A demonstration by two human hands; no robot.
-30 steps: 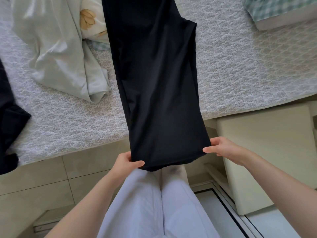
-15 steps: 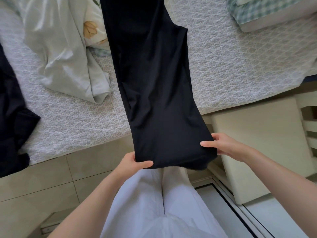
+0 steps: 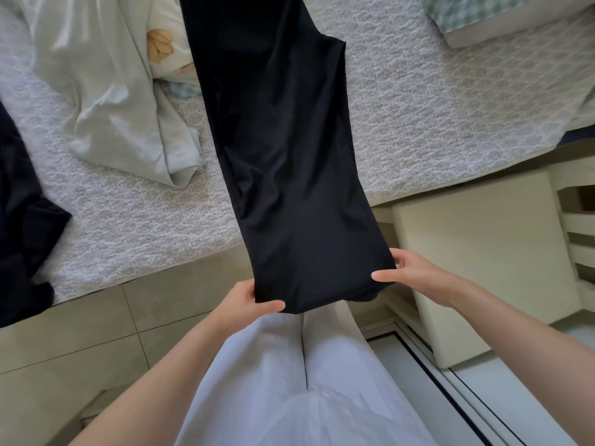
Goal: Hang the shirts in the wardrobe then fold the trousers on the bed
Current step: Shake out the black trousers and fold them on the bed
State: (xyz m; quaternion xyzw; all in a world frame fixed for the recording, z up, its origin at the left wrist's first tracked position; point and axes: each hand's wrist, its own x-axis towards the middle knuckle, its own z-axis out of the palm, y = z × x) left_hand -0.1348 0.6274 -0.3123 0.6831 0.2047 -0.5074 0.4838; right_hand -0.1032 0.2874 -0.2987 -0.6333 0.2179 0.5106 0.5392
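A pair of black trousers lies lengthwise across the bed, its near end reaching past the bed's edge toward me. My left hand pinches the near left corner, thumb on top. At the near right corner my right hand pinches the cloth, thumb on top and fingers underneath. The held end hangs in the air above my white-clad legs. The far end runs out of view at the top.
A pale green garment lies crumpled at the left of the bed, beside a flowered pillow. Another dark garment hangs over the left edge. A cream nightstand stands to the right; a checked pillow is far right.
Both hands have lifted the trousers' near end slightly up and toward the bed. My view has shifted a little; the grips are unchanged.
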